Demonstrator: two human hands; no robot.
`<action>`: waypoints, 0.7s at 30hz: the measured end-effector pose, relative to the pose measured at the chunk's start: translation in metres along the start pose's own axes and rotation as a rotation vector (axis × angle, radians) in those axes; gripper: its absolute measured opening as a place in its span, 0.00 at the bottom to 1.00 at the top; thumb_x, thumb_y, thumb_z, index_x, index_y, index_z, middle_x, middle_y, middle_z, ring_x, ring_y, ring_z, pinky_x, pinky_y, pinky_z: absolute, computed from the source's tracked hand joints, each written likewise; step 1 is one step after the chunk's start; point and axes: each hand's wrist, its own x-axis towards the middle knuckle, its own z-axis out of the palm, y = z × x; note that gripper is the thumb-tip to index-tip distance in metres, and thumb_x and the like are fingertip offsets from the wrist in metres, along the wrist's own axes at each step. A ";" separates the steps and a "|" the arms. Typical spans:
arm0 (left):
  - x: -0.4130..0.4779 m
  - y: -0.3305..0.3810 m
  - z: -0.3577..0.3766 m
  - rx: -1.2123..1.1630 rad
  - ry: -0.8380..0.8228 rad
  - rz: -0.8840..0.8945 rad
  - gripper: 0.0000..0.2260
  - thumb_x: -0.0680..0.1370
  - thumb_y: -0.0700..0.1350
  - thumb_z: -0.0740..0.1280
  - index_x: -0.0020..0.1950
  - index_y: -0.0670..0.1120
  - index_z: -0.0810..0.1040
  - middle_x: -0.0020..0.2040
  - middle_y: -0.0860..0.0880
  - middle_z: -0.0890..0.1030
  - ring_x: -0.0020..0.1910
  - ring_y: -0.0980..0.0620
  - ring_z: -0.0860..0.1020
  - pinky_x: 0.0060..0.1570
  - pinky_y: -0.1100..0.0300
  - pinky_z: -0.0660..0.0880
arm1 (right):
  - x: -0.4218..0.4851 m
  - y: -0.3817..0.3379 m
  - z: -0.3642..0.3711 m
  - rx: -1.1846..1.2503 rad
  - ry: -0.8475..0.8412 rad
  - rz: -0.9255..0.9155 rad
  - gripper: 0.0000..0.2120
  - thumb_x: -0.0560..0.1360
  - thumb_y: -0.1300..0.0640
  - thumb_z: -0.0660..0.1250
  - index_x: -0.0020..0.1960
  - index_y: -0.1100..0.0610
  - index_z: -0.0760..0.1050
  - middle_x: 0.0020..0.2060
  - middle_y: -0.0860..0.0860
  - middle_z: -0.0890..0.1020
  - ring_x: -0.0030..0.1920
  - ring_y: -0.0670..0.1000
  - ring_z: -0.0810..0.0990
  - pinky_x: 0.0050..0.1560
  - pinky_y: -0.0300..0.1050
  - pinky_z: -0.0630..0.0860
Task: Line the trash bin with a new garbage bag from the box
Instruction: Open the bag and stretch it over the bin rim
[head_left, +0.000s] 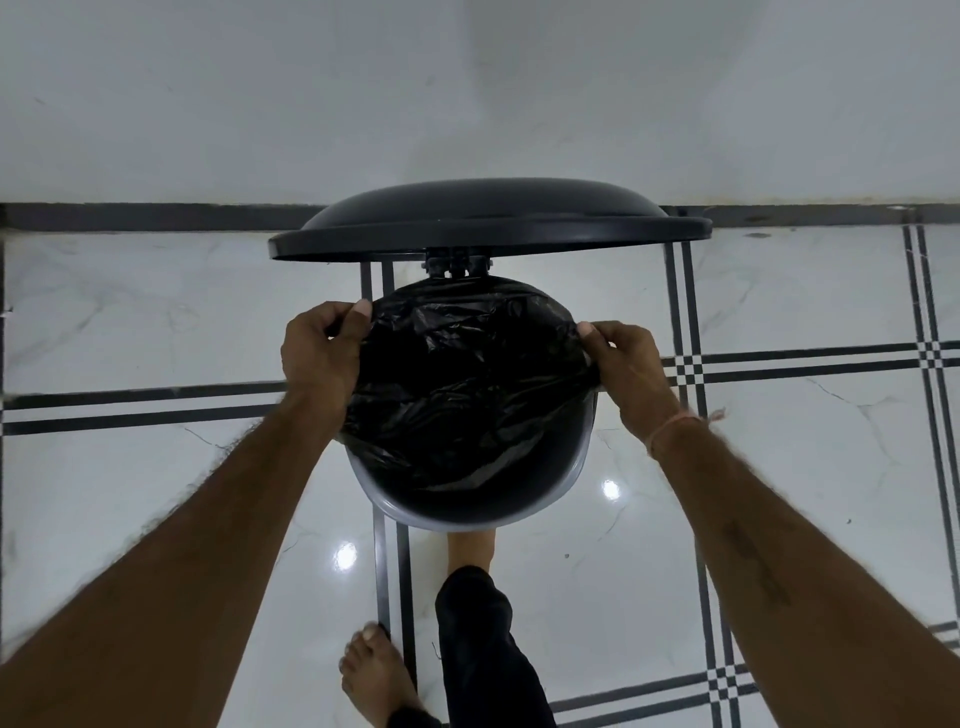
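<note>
both hands are on the job: left hand (319, 358) pinches the hem of the black garbage bag (467, 384), thumb on top, and right hand (621, 371) pinches it on the opposite side, so the plastic is stretched between them across the mouth of the trash bin (447, 519). beyond the hands the hem looks already tucked over the far rim, right up by the hinge. nearer the person than the hands, the grey rim is bare and the film sags inside. so the step, as i read it, is walking the hem round and down over that near rim. to do it well: even tension from both sides, shift the pinches toward the body a little at a time, no yanking, since thin film like this would likely tear or pop off the far edge. leave some slack inside so the bag can sink. lid (488, 218) stands open just beyond the hands, and a bare foot (470, 551) at the bin's base seems to be on the pedal, though the pedal itself is hidden; ease off and that lid could drop on the fingers. under it all, a glossy white marble-look floor (156, 493) with black inlay lines and lamp reflections, possibly slippery. beyond the lid, a plain pale wall (311, 104) with a dark skirting strip (156, 215). no box in view.
</note>
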 end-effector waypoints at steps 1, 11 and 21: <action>-0.001 -0.001 -0.001 -0.005 -0.001 -0.002 0.13 0.81 0.55 0.67 0.49 0.47 0.85 0.44 0.49 0.86 0.49 0.46 0.85 0.58 0.49 0.81 | -0.006 0.002 -0.003 -0.011 -0.010 -0.020 0.15 0.80 0.48 0.69 0.49 0.61 0.85 0.42 0.55 0.87 0.46 0.56 0.85 0.55 0.65 0.83; -0.037 -0.031 -0.010 -0.077 0.024 0.085 0.07 0.81 0.49 0.67 0.54 0.49 0.83 0.49 0.48 0.85 0.49 0.47 0.82 0.55 0.48 0.80 | -0.053 0.054 0.009 0.017 0.075 -0.065 0.21 0.75 0.37 0.74 0.55 0.53 0.85 0.56 0.63 0.81 0.57 0.58 0.84 0.61 0.61 0.82; -0.073 -0.053 -0.016 -0.450 0.149 -0.286 0.05 0.82 0.44 0.70 0.46 0.48 0.78 0.40 0.48 0.80 0.33 0.54 0.75 0.36 0.59 0.76 | -0.083 0.056 0.017 0.339 0.255 0.142 0.13 0.81 0.57 0.71 0.64 0.57 0.83 0.49 0.54 0.86 0.48 0.51 0.82 0.51 0.50 0.79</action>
